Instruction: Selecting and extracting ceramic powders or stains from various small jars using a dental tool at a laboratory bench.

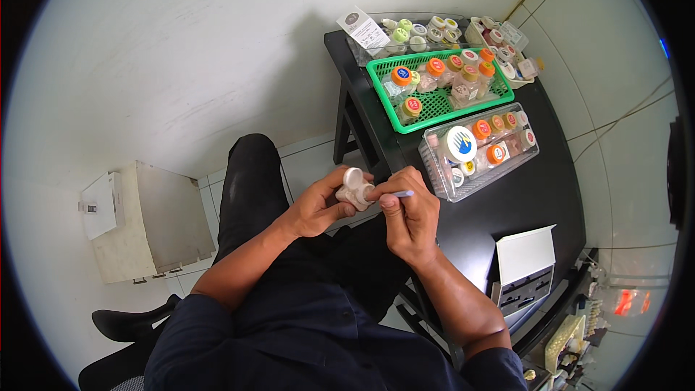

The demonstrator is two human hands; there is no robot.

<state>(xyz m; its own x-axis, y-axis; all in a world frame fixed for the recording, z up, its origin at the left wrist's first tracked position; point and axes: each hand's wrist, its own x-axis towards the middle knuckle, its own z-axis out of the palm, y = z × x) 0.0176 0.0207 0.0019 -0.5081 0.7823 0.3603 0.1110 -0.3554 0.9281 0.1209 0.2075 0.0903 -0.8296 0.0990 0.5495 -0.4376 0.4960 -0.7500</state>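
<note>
Above my lap, my left hand (318, 206) holds a small clear jar (347, 195) of pale contents, its white lid (353, 177) raised open. My right hand (411, 221) is closed on a slim lilac-handled tool (400, 194), whose far end reaches the jar's mouth beside my fingers; its tip is hidden. On the black desk (507, 213) to the right stand a green perforated basket (394, 125) of jars with orange and gold lids and a clear plastic bin (452, 190) of similar jars, including a large white-lidded one (460, 145).
More small jars (418, 32) and a white card box (362, 29) are at the desk's back. An open white case with black slots (521, 282) lies near my right arm. A cream cabinet (174, 210) stands at left, a black chair (130, 322) below it, a cluttered shelf (565, 340) lower right.
</note>
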